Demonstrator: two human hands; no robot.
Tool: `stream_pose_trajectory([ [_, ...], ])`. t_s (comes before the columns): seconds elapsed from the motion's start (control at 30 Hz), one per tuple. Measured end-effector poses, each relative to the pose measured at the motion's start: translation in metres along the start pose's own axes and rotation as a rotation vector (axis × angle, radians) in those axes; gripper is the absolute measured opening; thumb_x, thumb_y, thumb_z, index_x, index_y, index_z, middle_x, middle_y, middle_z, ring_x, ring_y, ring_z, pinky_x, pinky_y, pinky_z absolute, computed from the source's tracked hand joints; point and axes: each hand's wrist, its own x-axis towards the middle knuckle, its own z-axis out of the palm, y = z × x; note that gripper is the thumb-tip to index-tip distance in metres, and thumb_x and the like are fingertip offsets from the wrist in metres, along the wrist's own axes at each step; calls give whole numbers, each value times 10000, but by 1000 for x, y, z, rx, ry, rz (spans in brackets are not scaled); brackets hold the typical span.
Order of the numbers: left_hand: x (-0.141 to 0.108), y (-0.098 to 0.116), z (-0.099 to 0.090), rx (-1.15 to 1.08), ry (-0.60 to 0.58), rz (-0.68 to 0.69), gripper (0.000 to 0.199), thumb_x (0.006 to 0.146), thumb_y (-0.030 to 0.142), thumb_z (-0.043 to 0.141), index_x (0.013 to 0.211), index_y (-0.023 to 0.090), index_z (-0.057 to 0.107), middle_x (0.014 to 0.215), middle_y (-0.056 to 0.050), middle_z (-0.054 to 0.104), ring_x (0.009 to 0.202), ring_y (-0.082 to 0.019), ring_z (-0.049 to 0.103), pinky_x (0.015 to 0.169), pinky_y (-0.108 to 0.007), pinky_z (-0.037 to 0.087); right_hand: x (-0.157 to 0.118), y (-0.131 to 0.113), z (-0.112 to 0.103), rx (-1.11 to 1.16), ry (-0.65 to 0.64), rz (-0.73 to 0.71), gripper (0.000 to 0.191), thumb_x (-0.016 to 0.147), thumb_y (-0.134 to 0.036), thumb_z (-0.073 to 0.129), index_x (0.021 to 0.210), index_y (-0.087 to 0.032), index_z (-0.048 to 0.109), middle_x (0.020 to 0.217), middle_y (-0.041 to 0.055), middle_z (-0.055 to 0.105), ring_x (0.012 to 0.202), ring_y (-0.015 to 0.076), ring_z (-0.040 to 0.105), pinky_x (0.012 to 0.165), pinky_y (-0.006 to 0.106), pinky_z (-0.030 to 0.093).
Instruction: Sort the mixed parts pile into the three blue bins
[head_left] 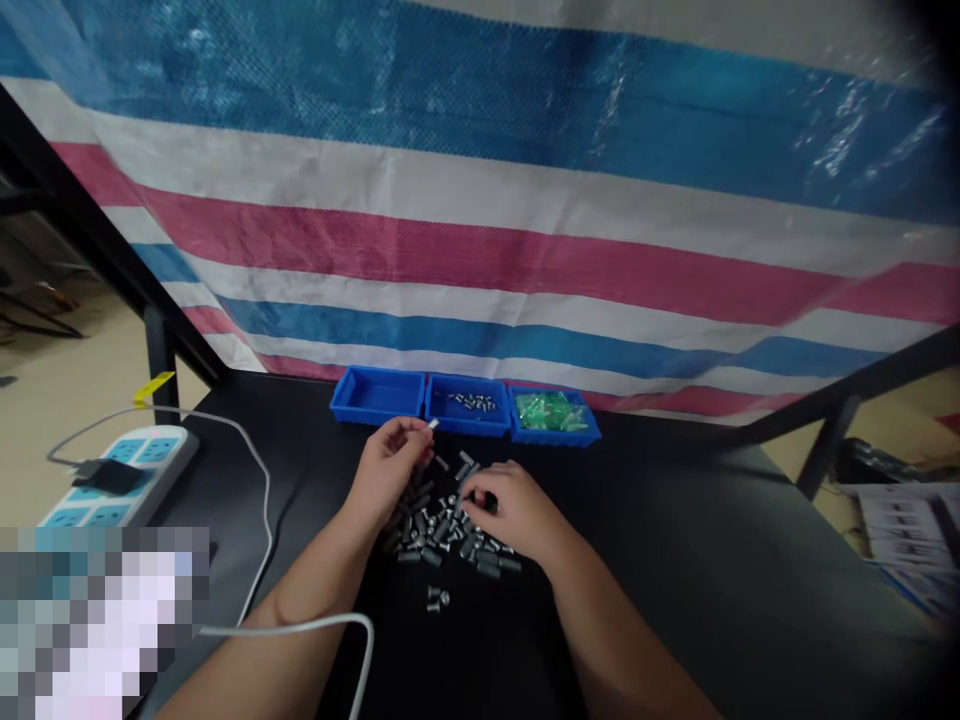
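My left hand (pixel 394 458) is closed in a pinch just in front of the blue bins, and a small pale, shiny piece (pixel 433 424) shows at its fingertips. Over the right side of a loose pile, my right hand (pixel 511 502) has thumb and fingers curled together; whatever they hold, if anything, is too small to make out. The pile mixes grey cylindrical pieces (pixel 431 557) with short silver screws (pixel 453 500). Several silver screws (pixel 434 600) lie apart, nearer me.
Three blue bins stand at the back: an empty left bin (pixel 382 390), a middle bin (pixel 450 424) holding small metal screws, and a right bin (pixel 551 437) with green pieces. A white cable (pixel 300 626) crosses my left forearm. A power strip (pixel 150 465) sits left. Striped sheeting (pixel 525 250) hangs behind.
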Motion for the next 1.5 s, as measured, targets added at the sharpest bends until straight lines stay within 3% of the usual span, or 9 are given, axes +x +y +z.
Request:
stream_pose_trajectory([
  [0.23, 17, 6, -15, -345, 328, 27, 494, 579, 388, 931, 892, 140, 641, 788, -17, 713, 658, -73, 649, 607, -160, 504, -1, -1, 4, 110, -2, 85, 121, 828, -128, 630, 782, -211, 705, 657, -29, 633, 589, 103, 553, 583, 226, 396],
  [0.37, 24, 4, -21, -388, 370, 23, 438, 601, 312, 919, 895, 126, 653, 837, -34, 726, 670, -72, 662, 630, -175, 529, 2, 2, 6, 354, 192, 93, 67, 853, -224, 669, 808, -198, 710, 654, -7, 631, 551, 109, 540, 535, 233, 430],
  [0.43, 25, 3, -21, -384, 371, 8, 396, 619, 272, 900, 887, 120, 652, 873, -48, 733, 696, -81, 676, 665, -197, 547, 7, 5, 11, 514, 342, 97, 117, 866, -290, 690, 929, -197, 722, 764, 35, 697, 648, 148, 626, 595, 264, 507],
  [0.53, 24, 3, -21, -366, 360, -13, 366, 639, 263, 869, 884, 120, 638, 878, -51, 731, 720, -97, 692, 694, -219, 556, 13, 10, 18, 731, 461, 100, 430, 875, -360, 700, 1277, -222, 628, 1102, 110, 720, 890, 212, 699, 726, 341, 591],
  [0.63, 21, 5, -20, -288, 300, -22, 373, 661, 329, 843, 881, 134, 613, 837, -34, 720, 667, -103, 678, 623, -215, 531, 14, 13, 18, 703, 488, 98, 456, 890, -349, 684, 1324, -238, 595, 1102, 98, 703, 871, 201, 687, 705, 330, 585],
  [0.8, 15, 5, -18, 82, 132, 50, 282, 757, 400, 729, 862, 170, 603, 688, 21, 650, 537, -96, 573, 501, -207, 405, 9, 14, 8, 259, 425, 77, 90, 891, -227, 641, 924, -215, 725, 758, 19, 631, 635, 147, 555, 619, 290, 482],
  [1.07, 3, 0, -20, 889, -254, 297, 228, 777, 227, 648, 1000, 208, 693, 889, -32, 668, 778, -179, 611, 718, -308, 466, 7, 10, 3, 51, 205, -49, 397, 750, 13, 584, 1012, -254, 718, 1061, 51, 621, 1008, 226, 563, 916, 381, 492],
  [1.27, 1, 1, -20, 1030, -365, 355, 313, 756, 172, 648, 1064, 206, 693, 950, -62, 639, 935, -238, 614, 843, -370, 484, 3, 0, 0, 49, 83, -90, 378, 748, 0, 629, 999, -264, 728, 1015, 38, 609, 1004, 224, 550, 906, 378, 475],
  [1.5, 3, -5, -20, 1026, -342, 366, 261, 825, 192, 626, 1069, 223, 712, 957, -69, 657, 952, -248, 634, 852, -370, 495, 6, -10, 10, 6, -5, -116, 173, 849, -153, 704, 973, -264, 752, 888, 22, 684, 910, 219, 582, 845, 373, 439],
])
